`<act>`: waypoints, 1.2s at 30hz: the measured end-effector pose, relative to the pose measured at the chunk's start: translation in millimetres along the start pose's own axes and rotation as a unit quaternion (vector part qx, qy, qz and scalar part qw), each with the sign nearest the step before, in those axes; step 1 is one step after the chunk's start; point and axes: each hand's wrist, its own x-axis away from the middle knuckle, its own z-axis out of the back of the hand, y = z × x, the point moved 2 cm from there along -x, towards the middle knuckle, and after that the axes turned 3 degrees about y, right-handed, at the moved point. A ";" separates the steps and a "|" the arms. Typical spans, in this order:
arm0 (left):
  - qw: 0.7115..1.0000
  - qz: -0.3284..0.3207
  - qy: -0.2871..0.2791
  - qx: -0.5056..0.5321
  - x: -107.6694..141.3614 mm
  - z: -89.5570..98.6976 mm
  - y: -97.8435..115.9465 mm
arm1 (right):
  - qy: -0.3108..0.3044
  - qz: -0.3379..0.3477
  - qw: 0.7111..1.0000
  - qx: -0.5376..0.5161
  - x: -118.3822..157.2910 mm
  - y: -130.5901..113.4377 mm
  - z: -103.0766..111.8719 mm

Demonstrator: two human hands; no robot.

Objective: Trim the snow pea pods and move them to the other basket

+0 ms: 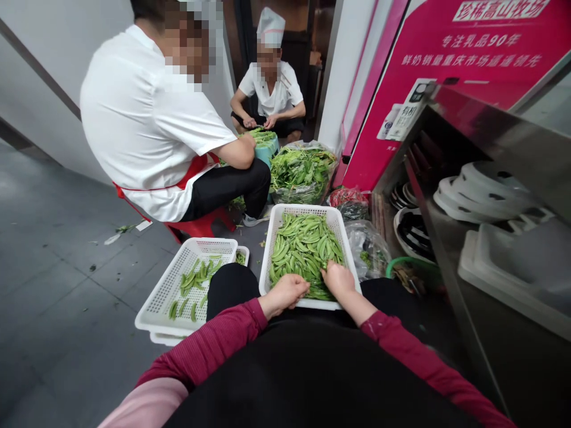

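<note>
Pods [306, 241] look green, flattish, glossy; left fingers [301, 288] pinched closed, right fingers [329, 271] curled, grip unclear

Kinda cramped spot — dark grey tile floor [89, 297] with scraps on it, pale walls [53, 53], a dark doorway [292, 44] at the back. Big pink fridge [379, 113] with white lettering on the right — metal shelves [482, 255] next to it.

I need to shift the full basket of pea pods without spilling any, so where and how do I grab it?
Probably by both long side rims of the white perforated basket, coming from left and right at mid-length. Those rims look bare, and the pea pods lie between them.
</note>
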 end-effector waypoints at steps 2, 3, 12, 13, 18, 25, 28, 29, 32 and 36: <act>1.000 0.002 0.001 -0.005 -1.1 -0.9 -3.1 | 0.009 -0.006 1.000 -0.014 0.2 3.2 -2.5; 1.000 0.003 0.004 -0.007 -1.6 -1.3 -4.6 | 0.015 -0.009 0.999 -0.031 -0.4 4.5 -3.6; 1.000 -0.016 0.008 0.009 -6.7 -2.8 -8.6 | 0.031 0.007 0.992 -0.121 0.2 4.3 -9.6; 1.000 -0.017 0.010 0.005 -6.6 -2.4 -8.5 | 0.031 0.015 0.991 -0.126 2.5 3.9 -8.6; 1.000 -0.006 0.013 0.010 -7.0 -0.6 -3.4 | 0.059 0.105 0.972 -0.202 21.1 0.5 9.6; 0.986 -0.090 0.012 -0.139 -13.5 -3.4 22.2 | 0.065 0.256 0.929 -0.258 37.9 -6.4 48.1; 0.973 -0.138 -0.007 -0.186 -11.8 -4.7 30.5 | 0.081 0.305 0.912 -0.262 40.7 -6.1 53.7; 0.968 -0.150 -0.013 -0.201 -10.5 -4.8 32.5 | 0.085 0.314 0.909 -0.261 41.5 -5.7 54.3; 0.955 -0.176 -0.012 -0.237 -5.7 -4.1 37.5 | 0.082 0.327 0.906 -0.258 43.3 -5.5 56.0; 0.951 -0.201 -0.003 -0.236 -0.6 -5.7 41.4 | 0.077 0.313 0.900 -0.293 45.8 -9.8 63.3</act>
